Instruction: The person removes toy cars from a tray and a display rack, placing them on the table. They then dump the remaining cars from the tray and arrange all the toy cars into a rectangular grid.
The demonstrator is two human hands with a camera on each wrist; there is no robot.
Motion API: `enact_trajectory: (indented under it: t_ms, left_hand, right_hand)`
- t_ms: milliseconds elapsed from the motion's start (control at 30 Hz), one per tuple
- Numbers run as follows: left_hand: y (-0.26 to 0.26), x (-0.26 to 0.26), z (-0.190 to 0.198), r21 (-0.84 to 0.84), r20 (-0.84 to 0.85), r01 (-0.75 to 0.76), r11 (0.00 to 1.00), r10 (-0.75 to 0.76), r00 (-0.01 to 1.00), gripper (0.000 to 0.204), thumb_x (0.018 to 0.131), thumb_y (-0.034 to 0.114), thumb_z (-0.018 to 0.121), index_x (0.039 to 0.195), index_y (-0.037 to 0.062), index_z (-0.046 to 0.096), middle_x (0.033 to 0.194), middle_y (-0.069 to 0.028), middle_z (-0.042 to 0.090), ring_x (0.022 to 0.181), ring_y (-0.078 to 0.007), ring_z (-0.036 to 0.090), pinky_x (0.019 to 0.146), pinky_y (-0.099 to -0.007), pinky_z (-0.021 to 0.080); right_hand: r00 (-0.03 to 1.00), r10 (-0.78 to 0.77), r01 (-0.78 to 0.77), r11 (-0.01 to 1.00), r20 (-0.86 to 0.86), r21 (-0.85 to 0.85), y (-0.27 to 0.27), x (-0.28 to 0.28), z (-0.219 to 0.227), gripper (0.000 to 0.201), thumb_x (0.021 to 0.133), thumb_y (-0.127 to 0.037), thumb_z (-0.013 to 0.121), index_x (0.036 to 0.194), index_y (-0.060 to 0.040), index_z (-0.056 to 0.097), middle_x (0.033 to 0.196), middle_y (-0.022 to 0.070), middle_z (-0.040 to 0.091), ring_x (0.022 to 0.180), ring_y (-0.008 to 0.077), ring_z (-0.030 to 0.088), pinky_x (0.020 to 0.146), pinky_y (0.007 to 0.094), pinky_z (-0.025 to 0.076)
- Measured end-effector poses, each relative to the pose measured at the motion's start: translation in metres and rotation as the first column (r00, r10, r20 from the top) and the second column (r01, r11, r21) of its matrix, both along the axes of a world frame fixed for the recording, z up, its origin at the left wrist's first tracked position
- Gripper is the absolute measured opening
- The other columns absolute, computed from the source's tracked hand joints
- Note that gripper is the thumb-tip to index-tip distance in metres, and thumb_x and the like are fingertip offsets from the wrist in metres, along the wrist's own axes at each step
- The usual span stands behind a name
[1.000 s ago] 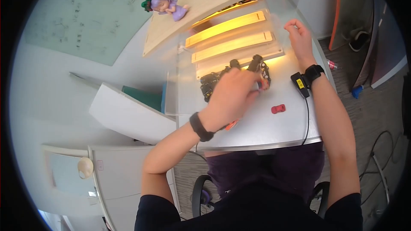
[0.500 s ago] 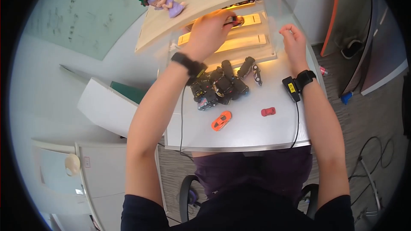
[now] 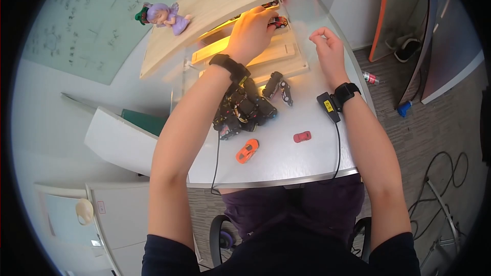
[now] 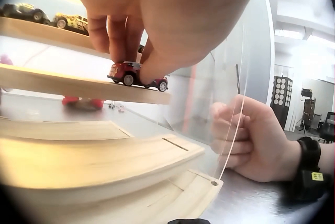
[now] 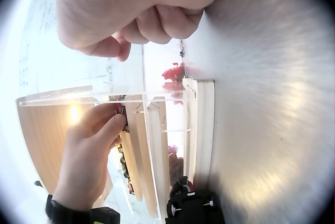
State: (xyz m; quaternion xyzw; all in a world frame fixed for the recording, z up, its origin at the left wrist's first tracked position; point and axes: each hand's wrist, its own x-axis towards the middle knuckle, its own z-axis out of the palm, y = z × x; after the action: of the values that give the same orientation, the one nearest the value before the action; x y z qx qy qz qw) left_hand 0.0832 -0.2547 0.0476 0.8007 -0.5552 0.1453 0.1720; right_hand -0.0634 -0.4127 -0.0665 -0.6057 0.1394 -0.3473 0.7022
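Note:
My left hand (image 3: 251, 36) pinches a small red toy car (image 4: 125, 72) from above with thumb and fingertips. The car's wheels are right at the surface of a wooden shelf board (image 4: 78, 89), close to the board's right end. Beside the rack's clear side panel, my right hand (image 3: 330, 56) holds nothing and keeps its fingers curled in toward the palm. Nearer my body, a pile of dark toy cars (image 3: 244, 106) sits on the table, partly covered by my left wrist. An orange toy car (image 3: 247, 151) and a smaller red car (image 3: 302, 137) lie in front.
A purple fairy figurine (image 3: 164, 16) sits on the rack's top board (image 3: 215, 0). Other toy cars, including a yellow one (image 4: 71, 23), stand on a higher shelf. Cables from both wrist cameras trail over the table's front edge (image 3: 276, 180).
My left hand has gone from the cars on the table up to the rack, bringing the red toy car to a shelf board's right end. My right hand stays beside the rack.

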Motion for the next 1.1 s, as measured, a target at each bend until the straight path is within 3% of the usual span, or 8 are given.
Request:
enact_trajectory:
  t_ms: [300, 433, 667, 800, 900, 967, 1000, 1100]
  left_hand:
    - [0.027, -0.038, 0.022, -0.094, 0.065, -0.090, 0.991, 0.097, 0.993, 0.022, 0.096, 0.020, 0.077, 0.110, 0.0035, 0.074, 0.111, -0.0161, 0.073, 0.111, -0.0377, 0.069, 0.094, -0.0447, 0.056]
    - [0.058, -0.082, 0.015, 0.291, -0.176, -0.147, 0.945, 0.204, 0.963, 0.022, 0.095, 0.020, 0.078, 0.109, 0.0048, 0.072, 0.109, -0.0144, 0.074, 0.103, -0.0362, 0.071, 0.089, -0.0439, 0.056]
    - [0.079, -0.109, -0.041, 0.296, -0.046, -0.123, 0.947, 0.143, 0.989, 0.033, 0.092, 0.016, 0.080, 0.120, 0.0051, 0.064, 0.108, -0.0172, 0.074, 0.097, -0.0391, 0.071, 0.084, -0.0476, 0.057]
    - [0.087, -0.106, -0.037, 0.061, -0.356, -0.091, 0.994, 0.107, 0.928, 0.033, 0.096, 0.008, 0.074, 0.125, 0.0031, 0.060, 0.100, -0.0172, 0.073, 0.086, -0.0359, 0.073, 0.077, -0.0433, 0.057]
    - [0.101, -0.143, 0.006, 0.183, -0.664, -0.120, 0.976, 0.213, 0.717, 0.033, 0.100, -0.002, 0.062, 0.131, 0.0013, 0.054, 0.087, -0.0154, 0.068, 0.075, -0.0290, 0.072, 0.070, -0.0357, 0.054]
    - [0.123, -0.161, -0.012, 0.058, -0.592, 0.017, 0.998, 0.021, 0.805, 0.032, 0.100, -0.005, 0.055, 0.132, 0.0001, 0.053, 0.083, -0.0163, 0.068, 0.073, -0.0287, 0.072, 0.066, -0.0362, 0.053]
    - [0.129, -0.172, -0.016, 0.215, -0.591, -0.016, 0.977, 0.143, 0.794, 0.037, 0.097, -0.008, 0.054, 0.133, 0.0004, 0.055, 0.095, -0.0165, 0.068, 0.083, -0.0324, 0.071, 0.074, -0.0408, 0.053]
    - [0.146, -0.193, -0.042, 0.275, -0.416, 0.140, 0.951, -0.013, 0.909, 0.044, 0.092, -0.008, 0.059, 0.135, 0.0030, 0.056, 0.111, -0.0172, 0.066, 0.097, -0.0371, 0.068, 0.085, -0.0453, 0.052]
  right_hand:
    - [1.000, 0.016, -0.016, 1.000, 0.017, 0.015, -0.001, 0.002, -0.004, 0.014, 0.102, -0.017, 0.069, 0.095, -0.0055, 0.068, 0.064, -0.0082, 0.053, 0.062, 0.0024, 0.035, 0.059, 0.0281, 0.030]
    - [0.999, 0.007, -0.006, 1.000, 0.042, -0.011, -0.002, 0.004, -0.006, 0.014, 0.102, -0.017, 0.069, 0.095, -0.0049, 0.068, 0.063, -0.0080, 0.053, 0.062, 0.0027, 0.035, 0.059, 0.0277, 0.030]
    - [1.000, 0.005, -0.005, 1.000, 0.029, -0.004, -0.002, 0.005, -0.006, 0.013, 0.102, -0.016, 0.069, 0.093, -0.0056, 0.068, 0.063, -0.0093, 0.050, 0.062, 0.0021, 0.035, 0.058, 0.0281, 0.028]
    - [0.999, 0.022, -0.023, 1.000, 0.042, 0.011, -0.003, 0.005, -0.005, 0.014, 0.102, -0.016, 0.069, 0.093, -0.0059, 0.068, 0.064, -0.0096, 0.048, 0.062, 0.0021, 0.035, 0.058, 0.0285, 0.027]
    - [0.998, 0.004, -0.005, 1.000, 0.070, 0.010, -0.004, 0.007, -0.010, 0.015, 0.102, -0.017, 0.070, 0.093, -0.0058, 0.068, 0.064, -0.0092, 0.050, 0.062, 0.0021, 0.036, 0.058, 0.0285, 0.028]
    - [0.998, 0.001, -0.001, 1.000, 0.063, -0.005, -0.004, 0.006, -0.012, 0.015, 0.102, -0.018, 0.070, 0.094, -0.0057, 0.069, 0.065, -0.0086, 0.052, 0.062, 0.0021, 0.037, 0.058, 0.0282, 0.029]
    - [0.999, -0.001, 0.002, 1.000, 0.052, -0.011, -0.004, 0.006, -0.011, 0.015, 0.102, -0.018, 0.070, 0.094, -0.0056, 0.069, 0.066, -0.0082, 0.053, 0.063, 0.0022, 0.038, 0.059, 0.0279, 0.029]
    - [1.000, 0.013, -0.013, 1.000, -0.005, -0.006, -0.005, 0.005, -0.007, 0.016, 0.102, -0.020, 0.070, 0.095, -0.0054, 0.070, 0.068, -0.0066, 0.058, 0.064, 0.0024, 0.041, 0.060, 0.0273, 0.031]
